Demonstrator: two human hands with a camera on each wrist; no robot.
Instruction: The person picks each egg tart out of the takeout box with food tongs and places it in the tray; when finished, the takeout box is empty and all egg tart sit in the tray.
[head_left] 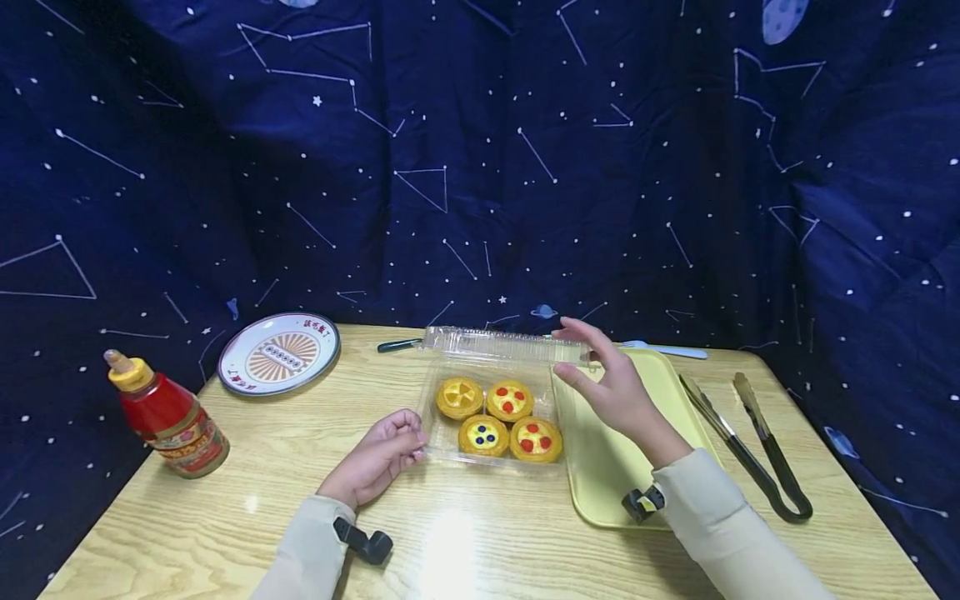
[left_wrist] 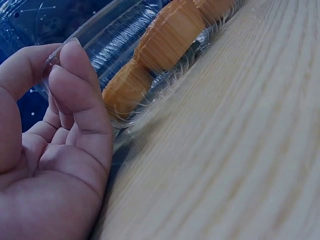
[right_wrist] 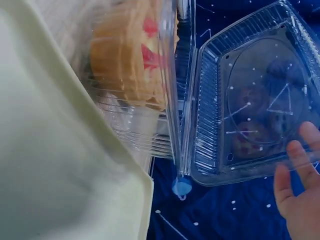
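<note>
A clear plastic clamshell box (head_left: 442, 442) stands on the wooden table with its hinged lid (right_wrist: 260, 100) raised at the back. Inside sit several toy tarts: two with red spots (head_left: 536, 439), one with blue dots (head_left: 483, 435) and one with yellow wedges (head_left: 460, 397). My left hand (head_left: 382, 457) pinches the box's rim at its front left corner; the left wrist view shows thumb and fingertips on that edge. My right hand (head_left: 611, 387) is at the lid's right end, thumb and fingers spread apart. In the right wrist view its fingertips overlap the lid's edge.
Right of the box lies a yellow tray (head_left: 615, 483), partly under my right forearm. Black-handled tongs (head_left: 765, 467) rest beyond it. A light blue fork (head_left: 667, 350) lies behind. On the left are a patterned plate (head_left: 279, 353) and a red squeeze bottle (head_left: 176, 421).
</note>
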